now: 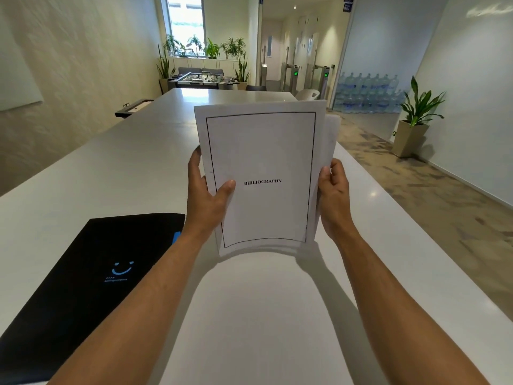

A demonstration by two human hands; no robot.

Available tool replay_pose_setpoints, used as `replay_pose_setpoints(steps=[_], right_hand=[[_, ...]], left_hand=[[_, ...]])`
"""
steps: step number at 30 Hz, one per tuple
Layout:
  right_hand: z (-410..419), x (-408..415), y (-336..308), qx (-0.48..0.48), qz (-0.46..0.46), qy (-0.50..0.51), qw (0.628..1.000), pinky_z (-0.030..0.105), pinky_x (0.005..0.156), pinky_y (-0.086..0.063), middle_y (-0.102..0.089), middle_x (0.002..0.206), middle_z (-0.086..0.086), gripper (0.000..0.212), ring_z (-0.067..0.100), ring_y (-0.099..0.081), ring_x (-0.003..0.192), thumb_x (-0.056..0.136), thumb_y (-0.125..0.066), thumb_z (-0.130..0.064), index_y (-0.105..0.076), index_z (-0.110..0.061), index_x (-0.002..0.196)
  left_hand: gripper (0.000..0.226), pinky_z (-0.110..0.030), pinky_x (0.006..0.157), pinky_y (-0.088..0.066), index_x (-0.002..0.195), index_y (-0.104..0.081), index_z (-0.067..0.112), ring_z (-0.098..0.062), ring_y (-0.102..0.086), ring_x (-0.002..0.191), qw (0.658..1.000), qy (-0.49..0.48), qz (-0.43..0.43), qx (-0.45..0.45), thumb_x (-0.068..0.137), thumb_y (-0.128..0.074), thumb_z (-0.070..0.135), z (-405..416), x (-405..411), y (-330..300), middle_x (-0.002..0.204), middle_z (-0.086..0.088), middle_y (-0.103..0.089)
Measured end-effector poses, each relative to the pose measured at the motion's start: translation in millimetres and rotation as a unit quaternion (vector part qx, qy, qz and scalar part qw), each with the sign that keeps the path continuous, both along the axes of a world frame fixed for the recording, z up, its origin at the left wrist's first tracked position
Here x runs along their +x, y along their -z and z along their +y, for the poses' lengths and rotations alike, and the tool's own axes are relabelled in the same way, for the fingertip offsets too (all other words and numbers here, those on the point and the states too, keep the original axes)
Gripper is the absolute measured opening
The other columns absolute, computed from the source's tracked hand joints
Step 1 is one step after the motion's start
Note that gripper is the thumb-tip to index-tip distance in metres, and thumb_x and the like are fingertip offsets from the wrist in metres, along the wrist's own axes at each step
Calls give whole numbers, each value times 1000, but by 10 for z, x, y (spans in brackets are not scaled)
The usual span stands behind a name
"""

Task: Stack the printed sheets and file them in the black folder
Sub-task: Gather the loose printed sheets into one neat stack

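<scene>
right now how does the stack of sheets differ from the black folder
The printed sheets are white, held upright above the table by the left hand and right hand; the black folder lies flat and closed on the white table, untouched. The top sheet shows a black border and the word BIBLIOGRAPHY; the folder bears a blue smile logo. Both are flat rectangles.

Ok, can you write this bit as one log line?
step: squaring sheets | left hand: holds printed sheets | right hand: holds sheets | black folder: closed, on table
</scene>
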State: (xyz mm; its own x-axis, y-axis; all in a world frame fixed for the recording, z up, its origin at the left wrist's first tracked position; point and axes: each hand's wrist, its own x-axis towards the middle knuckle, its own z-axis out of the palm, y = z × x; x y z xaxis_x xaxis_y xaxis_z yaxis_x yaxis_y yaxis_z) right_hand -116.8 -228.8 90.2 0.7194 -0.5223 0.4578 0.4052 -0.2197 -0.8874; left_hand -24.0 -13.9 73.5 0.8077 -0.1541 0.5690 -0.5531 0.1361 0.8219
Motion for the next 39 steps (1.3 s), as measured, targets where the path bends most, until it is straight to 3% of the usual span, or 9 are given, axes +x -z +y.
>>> replay_pose_setpoints(steps=[3,6,9,13,19,22,26,33,39], right_hand=[[67,-19,120,-3,11,-11,1000,26,84,-50,-61,106,-2,30,6,-61,97,99,-36,-44,-51,-21,110],[119,-49,278,-9,24,-24,999,29,88,-52,-62,111,-6,25,7,-63,103,93,-58,-30,-50,-23,115],[95,-54,329,-9,29,-6,1000,28,84,-55,-64,112,0,47,13,-65,101,78,-66,-11,-46,-16,120],[110,-17,289,-2,23,5,1000,29,80,-57,-65,107,5,48,17,-66,94,71,-62,-5,-48,-19,115],[106,40,281,29,27,10,999,27,75,-55,-67,99,1,33,12,-66,88,75,-53,-3,-57,-18,104],[108,31,291,27,40,22,999,26,77,-55,-68,97,-7,32,7,-66,88,78,-49,-2,-59,-23,100],[111,66,370,33,79,29,996,47,103,-46,-56,133,9,43,27,-53,124,90,-48,-6,-47,-11,133],[143,52,271,-8,80,46,996,50,105,-44,-45,144,11,47,30,-46,131,96,-44,-13,-35,-11,142],[162,-1,401,-21,57,29,998,17,76,-54,-60,108,-14,34,-2,-62,92,87,-50,-13,-46,-27,118]], left_hand=[[74,-19,85,-52,140,-29,32,-9,-58,115,999,6,26,25,83,-70,10,-7,3,134,140,1,-46],[60,-28,85,-53,129,-42,17,-13,-62,104,997,-3,63,36,76,-70,12,-35,-33,230,118,-3,-59],[53,-17,72,-52,121,-45,15,-2,-63,91,997,-7,75,17,72,-64,12,-55,-55,163,105,4,-60],[45,-13,67,-49,114,-47,15,1,-62,82,996,-12,77,-33,71,-58,6,-101,-49,36,98,4,-60],[36,-16,72,-52,114,-49,17,-18,-61,98,992,-31,118,-27,85,-51,-3,-175,-44,57,109,-3,-61],[34,-32,87,-52,110,-52,21,-24,-58,105,988,-19,147,-33,87,-47,-3,-205,-52,66,115,-6,-60],[28,-47,96,-48,99,-56,26,-29,-59,106,982,-7,183,-50,88,-46,3,-221,-71,35,112,-8,-63],[11,-40,79,-46,84,-50,22,-20,-55,86,986,-25,159,-44,86,-44,13,-211,-80,-43,92,-2,-59],[18,-25,70,-46,88,-52,30,-7,-56,81,985,-36,163,-31,87,-42,15,-206,-79,141,91,5,-60]])
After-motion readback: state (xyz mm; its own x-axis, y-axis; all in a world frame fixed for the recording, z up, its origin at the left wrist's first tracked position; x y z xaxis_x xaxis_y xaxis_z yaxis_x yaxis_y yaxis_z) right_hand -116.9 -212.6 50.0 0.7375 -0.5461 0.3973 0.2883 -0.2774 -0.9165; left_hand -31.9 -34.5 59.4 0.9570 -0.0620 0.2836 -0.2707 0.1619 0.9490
